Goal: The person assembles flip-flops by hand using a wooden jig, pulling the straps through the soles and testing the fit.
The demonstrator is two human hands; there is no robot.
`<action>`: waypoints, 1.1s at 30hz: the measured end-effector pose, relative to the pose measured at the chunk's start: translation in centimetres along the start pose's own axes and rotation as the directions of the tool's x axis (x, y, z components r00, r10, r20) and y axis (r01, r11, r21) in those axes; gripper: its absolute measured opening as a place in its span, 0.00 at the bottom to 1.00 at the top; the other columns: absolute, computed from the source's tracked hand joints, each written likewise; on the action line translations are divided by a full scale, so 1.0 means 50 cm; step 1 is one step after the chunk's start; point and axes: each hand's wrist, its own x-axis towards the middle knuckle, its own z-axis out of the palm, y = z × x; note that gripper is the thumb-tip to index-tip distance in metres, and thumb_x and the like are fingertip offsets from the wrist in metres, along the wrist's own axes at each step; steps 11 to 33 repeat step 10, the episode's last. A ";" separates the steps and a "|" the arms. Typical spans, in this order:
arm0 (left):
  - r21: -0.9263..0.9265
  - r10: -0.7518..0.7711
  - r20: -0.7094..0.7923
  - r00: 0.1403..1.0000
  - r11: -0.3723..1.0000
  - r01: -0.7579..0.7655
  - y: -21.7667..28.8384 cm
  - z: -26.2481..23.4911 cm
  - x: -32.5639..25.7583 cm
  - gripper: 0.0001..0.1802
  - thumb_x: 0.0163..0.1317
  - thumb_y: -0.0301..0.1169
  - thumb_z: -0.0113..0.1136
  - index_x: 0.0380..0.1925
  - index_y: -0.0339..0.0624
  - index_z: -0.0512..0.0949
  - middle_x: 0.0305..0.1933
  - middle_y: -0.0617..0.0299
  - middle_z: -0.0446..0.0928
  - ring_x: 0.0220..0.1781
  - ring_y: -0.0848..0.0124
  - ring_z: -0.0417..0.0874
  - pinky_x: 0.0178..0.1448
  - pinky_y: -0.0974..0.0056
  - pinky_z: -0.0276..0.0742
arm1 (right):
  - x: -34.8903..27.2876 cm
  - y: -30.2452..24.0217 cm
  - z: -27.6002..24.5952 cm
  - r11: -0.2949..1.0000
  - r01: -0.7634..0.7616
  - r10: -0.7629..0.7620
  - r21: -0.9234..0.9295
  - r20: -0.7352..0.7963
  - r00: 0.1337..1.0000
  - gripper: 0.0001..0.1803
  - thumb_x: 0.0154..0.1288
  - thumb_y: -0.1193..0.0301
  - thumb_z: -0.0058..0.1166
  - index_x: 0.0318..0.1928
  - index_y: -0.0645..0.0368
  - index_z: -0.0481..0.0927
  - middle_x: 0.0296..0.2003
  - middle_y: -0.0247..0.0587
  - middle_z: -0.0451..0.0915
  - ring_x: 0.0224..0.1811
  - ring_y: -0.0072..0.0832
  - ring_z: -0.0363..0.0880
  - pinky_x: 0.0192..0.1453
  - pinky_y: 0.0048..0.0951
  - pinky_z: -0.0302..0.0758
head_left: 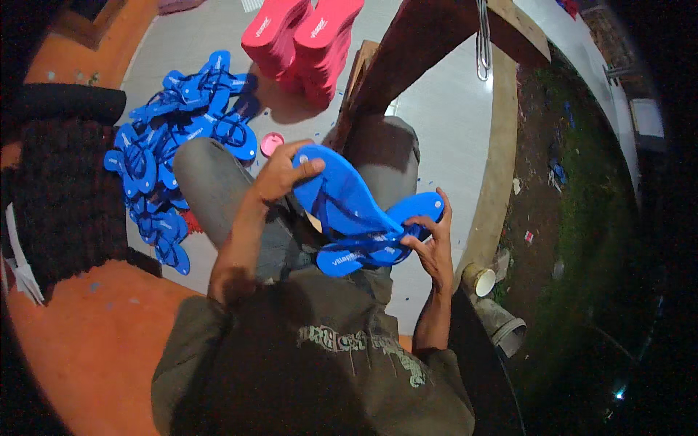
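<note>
Over my lap I hold a pair of blue flip-flops, their heel ends crossing each other. My left hand [283,176] is closed on the upper end of the larger-looking blue flip-flop [342,196], thumb on its face. My right hand [435,251] grips the other blue flip-flop [420,209] by its side, fingers around the edge near the strap. The blue straps lie bunched where the two soles overlap, so which strap belongs to which sole is hard to tell.
A heap of blue flip-flops [196,131] spreads over the pale tiled floor on my left. Beyond my knees stand stacks of pink soles [320,43] beside a wooden frame [414,51]. A small pink round container [272,144] sits by my left knee. Pipe ends [509,336] lie at right.
</note>
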 end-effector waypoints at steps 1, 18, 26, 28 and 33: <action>-0.071 -0.046 -0.048 0.998 0.997 0.043 0.003 0.015 -0.006 0.18 0.53 0.41 0.61 0.36 0.38 0.74 0.31 0.64 0.76 0.33 0.77 0.75 0.40 0.71 0.72 | 0.000 0.005 0.001 0.999 0.045 -0.045 -0.020 -0.002 0.999 0.23 0.28 0.54 0.69 0.30 0.50 0.81 0.63 0.50 0.44 0.63 0.48 0.50 0.62 0.43 0.55; -0.567 -0.194 0.084 0.977 0.797 0.207 -0.097 0.132 -0.077 0.25 0.50 0.36 0.63 0.47 0.39 0.69 0.42 0.60 0.74 0.44 0.73 0.74 0.51 0.64 0.70 | 0.115 -0.130 0.021 0.920 0.385 -0.387 0.067 0.294 0.874 0.32 0.33 0.52 0.68 0.40 0.52 0.74 0.63 0.52 0.44 0.65 0.50 0.47 0.64 0.45 0.49; -0.567 -0.194 0.084 0.977 0.797 0.207 -0.097 0.132 -0.077 0.25 0.50 0.36 0.63 0.47 0.39 0.69 0.42 0.60 0.74 0.44 0.73 0.74 0.51 0.64 0.70 | 0.115 -0.130 0.021 0.920 0.385 -0.387 0.067 0.294 0.874 0.32 0.33 0.52 0.68 0.40 0.52 0.74 0.63 0.52 0.44 0.65 0.50 0.47 0.64 0.45 0.49; -0.567 -0.194 0.084 0.977 0.797 0.207 -0.097 0.132 -0.077 0.25 0.50 0.36 0.63 0.47 0.39 0.69 0.42 0.60 0.74 0.44 0.73 0.74 0.51 0.64 0.70 | 0.115 -0.130 0.021 0.920 0.385 -0.387 0.067 0.294 0.874 0.32 0.33 0.52 0.68 0.40 0.52 0.74 0.63 0.52 0.44 0.65 0.50 0.47 0.64 0.45 0.49; -0.567 -0.194 0.084 0.977 0.797 0.207 -0.097 0.132 -0.077 0.25 0.50 0.36 0.63 0.47 0.39 0.69 0.42 0.60 0.74 0.44 0.73 0.74 0.51 0.64 0.70 | 0.115 -0.130 0.021 0.920 0.385 -0.387 0.067 0.294 0.874 0.32 0.33 0.52 0.68 0.40 0.52 0.74 0.63 0.52 0.44 0.65 0.50 0.47 0.64 0.45 0.49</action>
